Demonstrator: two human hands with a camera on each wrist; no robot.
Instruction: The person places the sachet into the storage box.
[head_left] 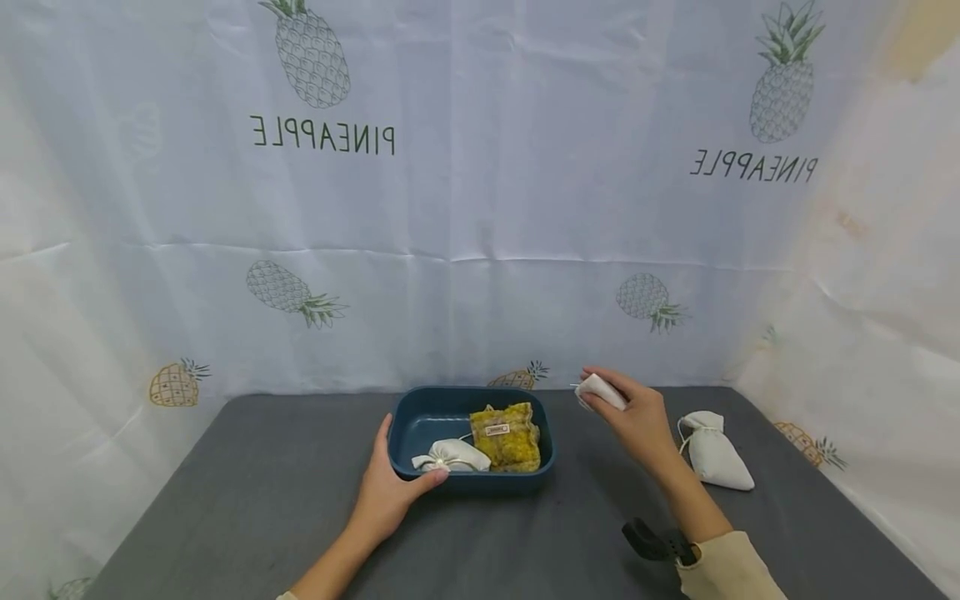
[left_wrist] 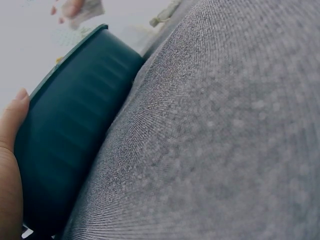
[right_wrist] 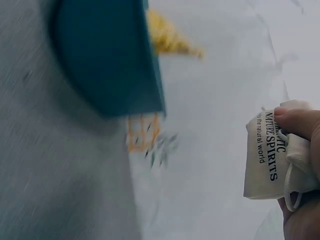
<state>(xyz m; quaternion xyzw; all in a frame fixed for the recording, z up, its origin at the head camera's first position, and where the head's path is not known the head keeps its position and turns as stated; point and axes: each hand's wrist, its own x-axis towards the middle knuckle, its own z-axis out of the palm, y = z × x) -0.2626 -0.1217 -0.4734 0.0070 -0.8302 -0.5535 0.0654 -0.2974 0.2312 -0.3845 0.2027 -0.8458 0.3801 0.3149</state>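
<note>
A dark blue rectangular box (head_left: 471, 482) stands on the table. My left hand (head_left: 386, 492) holds its left end, the thumb at the front rim and the fingers along the left wall. Inside lie a white drawstring pouch (head_left: 459, 454) and a yellow sachet (head_left: 513, 446) with a small label. To the right of the box, my right hand (head_left: 637, 417) pinches another white drawstring pouch (right_wrist: 262, 160) in the air. Black print and a cord show on it in the right wrist view. A third white pouch (head_left: 718, 454) lies on the table, right of my right hand.
The grey cloth-covered table (head_left: 262, 500) extends on both sides of the box. A white curtain (head_left: 480, 208) printed with pineapples hangs behind it and at the sides. A black strap (head_left: 652, 542) sits around my right wrist.
</note>
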